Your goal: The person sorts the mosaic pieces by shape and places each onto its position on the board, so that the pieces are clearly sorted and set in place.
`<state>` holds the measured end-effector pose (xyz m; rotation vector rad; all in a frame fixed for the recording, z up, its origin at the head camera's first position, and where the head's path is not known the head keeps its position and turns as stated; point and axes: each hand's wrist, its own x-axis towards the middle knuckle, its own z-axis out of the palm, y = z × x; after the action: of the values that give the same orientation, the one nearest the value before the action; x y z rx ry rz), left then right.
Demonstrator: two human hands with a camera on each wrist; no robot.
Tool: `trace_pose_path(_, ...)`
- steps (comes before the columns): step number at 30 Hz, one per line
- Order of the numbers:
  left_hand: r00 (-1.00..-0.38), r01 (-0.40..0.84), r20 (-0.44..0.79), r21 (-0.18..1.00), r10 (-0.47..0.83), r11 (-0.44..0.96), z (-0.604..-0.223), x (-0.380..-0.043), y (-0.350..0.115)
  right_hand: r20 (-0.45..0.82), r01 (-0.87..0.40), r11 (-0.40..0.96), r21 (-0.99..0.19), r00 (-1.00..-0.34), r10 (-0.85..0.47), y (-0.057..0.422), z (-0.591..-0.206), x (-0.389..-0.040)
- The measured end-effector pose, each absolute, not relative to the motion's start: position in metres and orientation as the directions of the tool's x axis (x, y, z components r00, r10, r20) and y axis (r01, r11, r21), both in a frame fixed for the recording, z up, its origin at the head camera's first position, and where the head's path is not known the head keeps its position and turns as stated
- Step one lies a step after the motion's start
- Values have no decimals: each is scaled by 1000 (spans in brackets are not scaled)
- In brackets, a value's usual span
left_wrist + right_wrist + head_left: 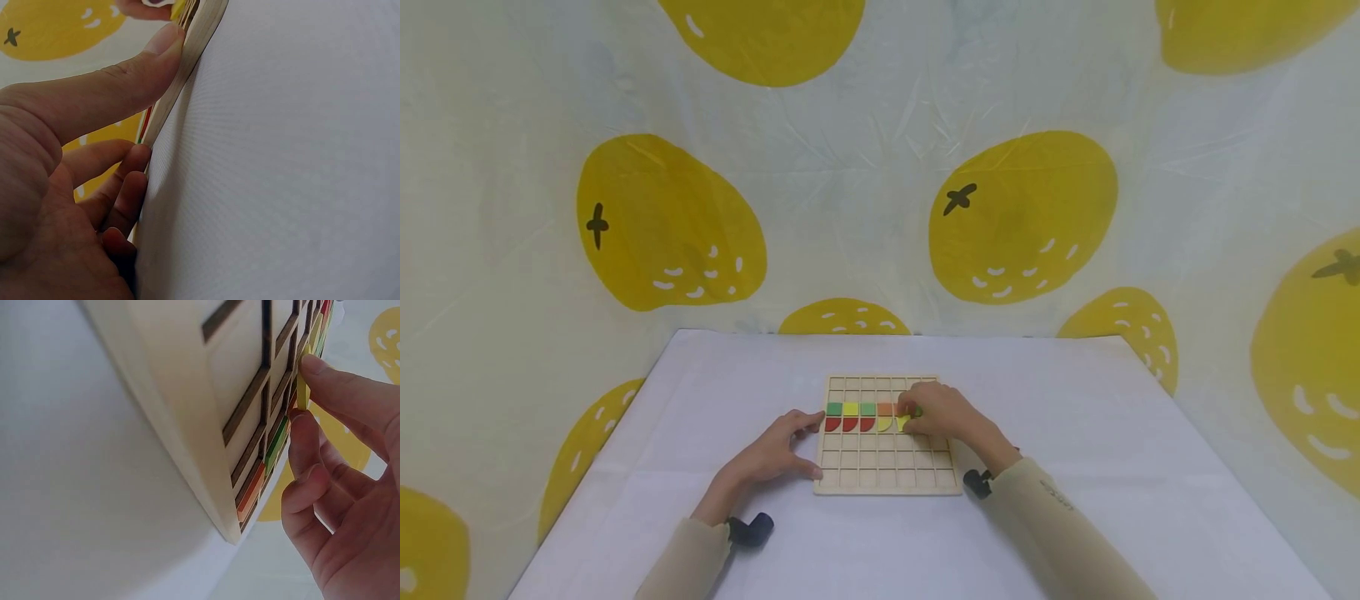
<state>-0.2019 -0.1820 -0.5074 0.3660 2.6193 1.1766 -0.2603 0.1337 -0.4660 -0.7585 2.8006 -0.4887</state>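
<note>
A wooden grid board (880,479) lies on the white table. Across its middle runs a row of square tiles, among them a green tile (834,409) and an orange tile (885,409). Just below that row are red quarter-round tiles (850,424) and a yellow quarter-round tile (884,424). My right hand (943,410) pinches another yellow tile (303,384) between thumb and forefinger, tilted over the grid beside the placed yellow one. My left hand (775,450) rests against the board's left edge, thumb (159,59) and fingertips spread along it.
In the right wrist view, a green tile (275,445) and an orange tile (250,492) sit in cells near the board's right edge. Black wrist cameras (751,530) are strapped at both sleeves. Behind the table hangs a curtain (850,208) printed with yellow fruit.
</note>
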Motion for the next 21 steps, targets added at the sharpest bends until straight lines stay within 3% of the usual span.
trace_pose_path(21,-942,123,-126,735,312,667,-506,-202,-181,-95,-473,797,-377,-836,-541,133,-465,-259)
